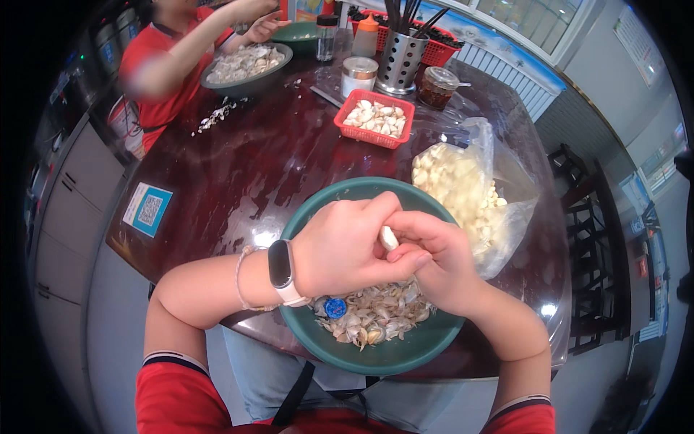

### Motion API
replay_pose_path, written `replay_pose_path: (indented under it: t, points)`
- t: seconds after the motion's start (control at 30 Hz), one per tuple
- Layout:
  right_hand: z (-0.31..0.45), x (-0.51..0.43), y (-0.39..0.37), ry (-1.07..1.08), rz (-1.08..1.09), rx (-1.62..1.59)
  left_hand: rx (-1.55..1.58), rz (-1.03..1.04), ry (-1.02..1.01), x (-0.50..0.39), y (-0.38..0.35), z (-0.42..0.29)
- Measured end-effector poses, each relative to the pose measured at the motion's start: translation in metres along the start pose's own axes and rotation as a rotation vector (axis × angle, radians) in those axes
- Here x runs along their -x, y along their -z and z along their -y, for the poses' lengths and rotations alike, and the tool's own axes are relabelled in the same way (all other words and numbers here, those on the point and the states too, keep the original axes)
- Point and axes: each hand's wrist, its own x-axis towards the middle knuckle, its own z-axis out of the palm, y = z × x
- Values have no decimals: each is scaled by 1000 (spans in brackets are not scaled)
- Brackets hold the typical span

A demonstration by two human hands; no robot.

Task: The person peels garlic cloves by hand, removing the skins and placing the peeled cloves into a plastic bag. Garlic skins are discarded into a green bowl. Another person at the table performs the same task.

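A pale garlic clove (388, 238) shows between my two hands above a green plastic basin (325, 355). My left hand (341, 238), with a fitness band at the wrist, is bent inward with its fingers curled around the clove. From the other side my right hand (447, 260) pinches the same clove, fingers against the left ones. Below them the basin holds garlic skins (379, 320) and a blue bottle cap (335, 308). Beside the basin, an open clear plastic bag (512, 222) is full of peeled garlic cloves (450, 179).
A red basket (374, 138) of cloves stands farther back, near a lidded jar (359, 78), a perforated chopstick holder (401, 65) and a chili jar (438, 87). A co-worker (168, 70) sits at a second basin (249, 81). A printed code card (148, 209) lies left.
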Motion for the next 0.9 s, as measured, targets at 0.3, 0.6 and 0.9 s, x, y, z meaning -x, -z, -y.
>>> replay_pose_path:
  t: [0.3, 0.6, 0.9]
  points:
    - [-6, 4, 2, -104, -32, -267, -20, 40, -22, 2, -2, 4]
    - [-1, 3, 4, -100, -33, -175, -49, 33, -42, 3, -5, 4]
    - [6, 5, 1, -1, -76, 153, 0, 73, -24, 2, -4, 3]
